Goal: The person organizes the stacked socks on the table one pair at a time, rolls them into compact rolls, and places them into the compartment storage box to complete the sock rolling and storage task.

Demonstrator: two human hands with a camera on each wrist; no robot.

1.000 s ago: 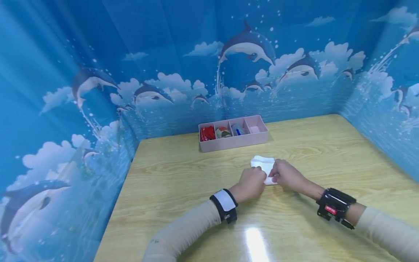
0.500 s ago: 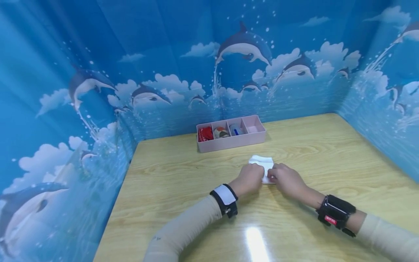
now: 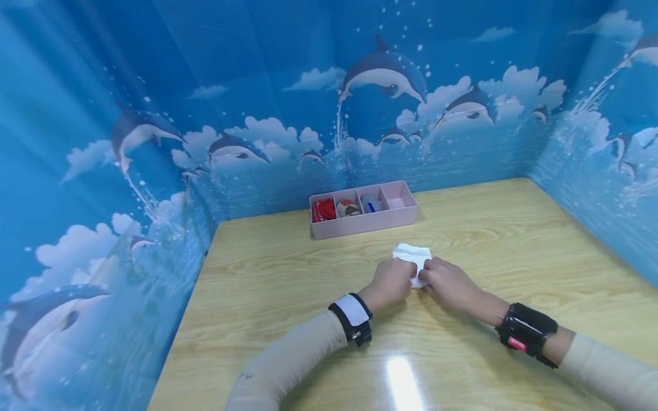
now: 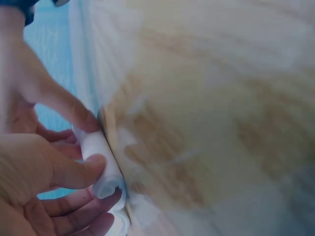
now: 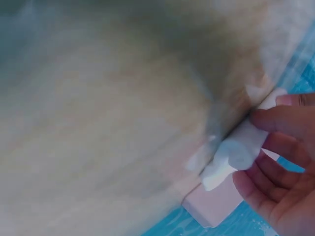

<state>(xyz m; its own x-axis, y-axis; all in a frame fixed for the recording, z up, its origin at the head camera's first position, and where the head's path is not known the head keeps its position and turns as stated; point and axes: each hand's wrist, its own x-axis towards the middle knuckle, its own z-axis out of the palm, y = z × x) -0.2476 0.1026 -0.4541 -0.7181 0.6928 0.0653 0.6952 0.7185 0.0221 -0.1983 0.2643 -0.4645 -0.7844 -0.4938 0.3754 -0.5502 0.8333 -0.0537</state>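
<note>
A small white cloth (image 3: 414, 253) lies on the table just in front of the person, its near end rolled up. My left hand (image 3: 390, 282) grips the left end of the roll, thumb on the near side and fingers curled at the far side. At the right end, my right hand (image 3: 452, 284) pinches the roll in the same way. Both hands sit close together, low over the tabletop. In the left wrist view the rolled cloth (image 4: 98, 152) shows a spiral of layers at its end. The right wrist view shows the roll (image 5: 246, 137) between thumb and fingers.
Behind the hands, a pink box (image 3: 365, 224) with compartments stands near the table's back edge. It holds a red patterned cloth (image 3: 324, 210), a multicoloured bundle (image 3: 348, 208) and a grey-blue bundle (image 3: 371, 204); its rightmost compartment is bare. A blue dolphin-print curtain (image 3: 257, 85) surrounds the wooden table (image 3: 267, 274).
Both hands stay on the white cloth with small finger shifts, and the right fingers have come a little closer to the left hand. The box has not moved.
</note>
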